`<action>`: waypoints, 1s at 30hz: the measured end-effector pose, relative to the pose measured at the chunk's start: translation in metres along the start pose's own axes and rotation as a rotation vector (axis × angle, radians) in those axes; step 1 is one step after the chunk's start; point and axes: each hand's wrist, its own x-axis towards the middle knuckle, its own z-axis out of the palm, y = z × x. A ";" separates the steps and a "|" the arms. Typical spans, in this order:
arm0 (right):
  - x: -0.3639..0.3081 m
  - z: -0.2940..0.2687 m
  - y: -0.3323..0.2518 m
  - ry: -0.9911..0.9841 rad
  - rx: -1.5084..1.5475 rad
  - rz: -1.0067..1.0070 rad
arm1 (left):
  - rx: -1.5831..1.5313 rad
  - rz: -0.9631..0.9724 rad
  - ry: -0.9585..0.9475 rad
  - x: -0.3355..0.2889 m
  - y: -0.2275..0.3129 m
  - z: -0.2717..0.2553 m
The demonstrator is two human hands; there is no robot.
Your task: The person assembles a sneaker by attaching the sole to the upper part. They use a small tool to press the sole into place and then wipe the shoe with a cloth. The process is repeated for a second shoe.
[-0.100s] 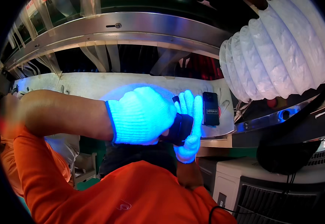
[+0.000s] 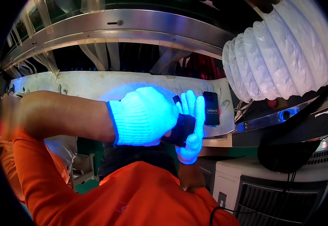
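My left hand (image 2: 145, 116), in a knit glove glowing blue-white under a blue light, reaches across from the left. It is closed against a dark piece (image 2: 182, 130), and its fingertips are hidden behind the glove's back. The piece is black and smooth with rounded edges; its kind I cannot make out. Beyond it, my right hand (image 2: 197, 120), in a matching glove, supports the piece against the palm, thumb at its near side and fingers stretched away. A black phone-like slab (image 2: 211, 107) with a pale printed label lies on the table just right of my right fingers.
The table has a white cover (image 2: 84, 83). A metal rail (image 2: 152, 24) with clear plastic strips runs along its far side. A large white ribbed duct (image 2: 280, 56) hangs at the right, above a grey machine (image 2: 228, 177). Another person's orange sleeve (image 2: 9, 150) shows at far left.
The whole view has shifted slightly. Both hands keep nearly the same pose around the dark piece, whose upper face shows darker now.
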 end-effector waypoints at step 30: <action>-0.032 0.016 -0.043 -0.521 -0.602 0.007 | 0.073 0.281 1.314 -0.047 0.003 0.164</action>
